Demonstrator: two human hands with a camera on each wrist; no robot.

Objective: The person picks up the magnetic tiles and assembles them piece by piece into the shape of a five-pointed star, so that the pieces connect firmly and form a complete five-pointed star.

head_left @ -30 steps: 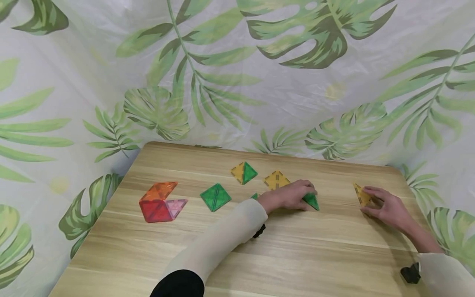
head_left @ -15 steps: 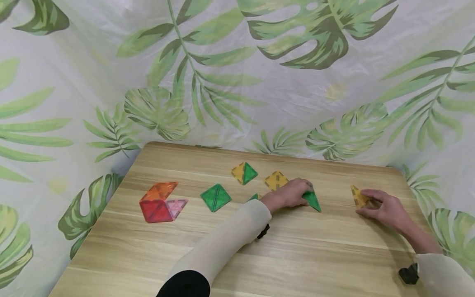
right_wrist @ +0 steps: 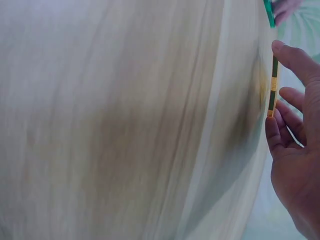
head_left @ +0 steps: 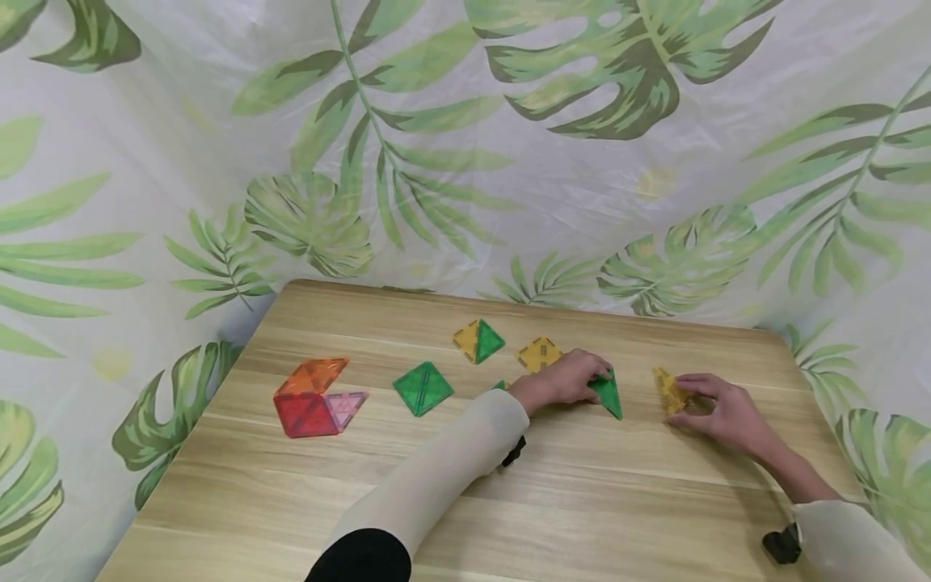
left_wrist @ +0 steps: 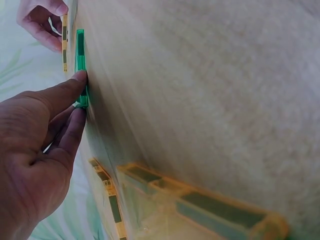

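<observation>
My left hand (head_left: pixel 563 377) pinches a green triangular magnetic tile (head_left: pixel 609 394) near the table's middle right; in the left wrist view the green tile (left_wrist: pixel 80 55) shows edge-on between thumb and fingers. To its right, my right hand (head_left: pixel 720 411) grips a yellow triangular magnetic tile (head_left: pixel 669 391) by its edges, with thumb and fingertips at opposite ends in the right wrist view. A short gap separates the two held tiles. Just behind the left hand lies a pair of yellow triangles (head_left: pixel 540 354), partly covered by it. Another green tile (head_left: pixel 500 385) peeks out behind the left sleeve.
On the wooden table (head_left: pixel 465 517), a yellow-and-green pair (head_left: pixel 478 340) lies toward the back. A green diamond of two triangles (head_left: pixel 423 389) sits left of centre. Farther left are orange tiles (head_left: pixel 313 375), red tiles (head_left: pixel 304 415) and a pink tile (head_left: pixel 344 408) joined together. Leaf-printed cloth (head_left: pixel 436 162) hangs behind.
My right hand has moved left with the yellow tile, closer to the green one. The green tile has turned slightly in my left hand, which has barely moved.
</observation>
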